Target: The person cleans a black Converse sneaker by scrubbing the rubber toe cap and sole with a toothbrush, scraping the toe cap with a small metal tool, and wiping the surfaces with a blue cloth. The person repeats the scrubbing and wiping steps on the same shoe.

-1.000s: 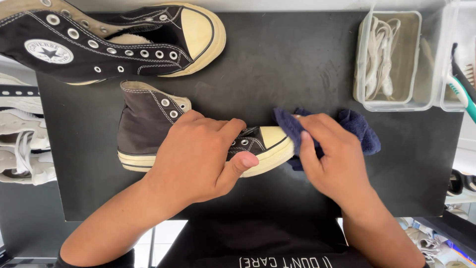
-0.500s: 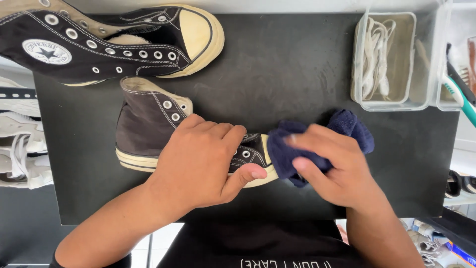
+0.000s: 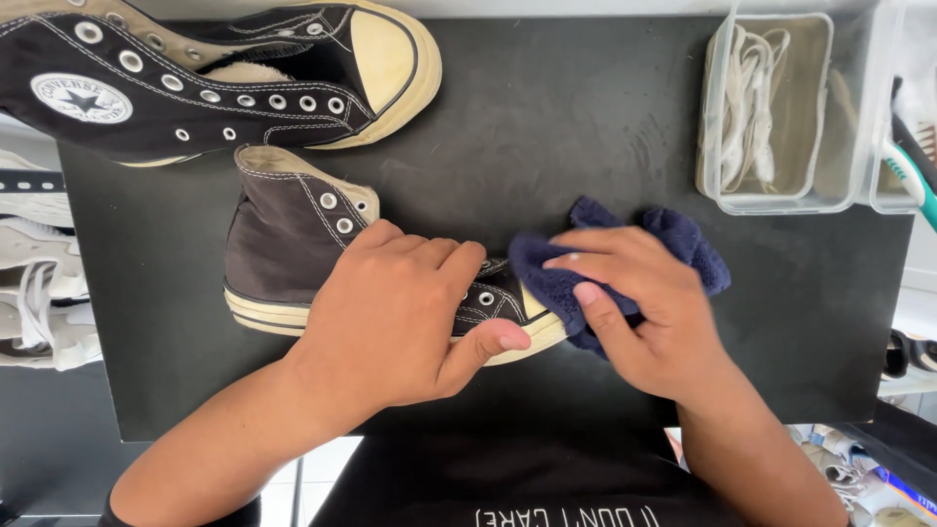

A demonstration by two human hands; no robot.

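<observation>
A black high-top canvas shoe (image 3: 283, 244) with a cream rubber sole stands upright on a black mat (image 3: 547, 127). My left hand (image 3: 400, 312) clamps over its middle, thumb pressed on the sole's side. My right hand (image 3: 639, 312) holds a dark blue cloth (image 3: 683, 244) pressed against the shoe's cream toe cap, which the cloth mostly hides. A second matching shoe (image 3: 215, 78) lies on its side at the mat's far left, toe pointing right.
A clear plastic tub (image 3: 771, 107) with white laces sits at the far right. Beside it a second tub (image 3: 903, 117) holds a teal toothbrush and a brush. White shoes (image 3: 39, 283) lie off the mat's left edge.
My right hand has rubbed the cloth back and forth over the toe cap, covering it, then shifting slightly up. The left hand kept its hold on the shoe.
</observation>
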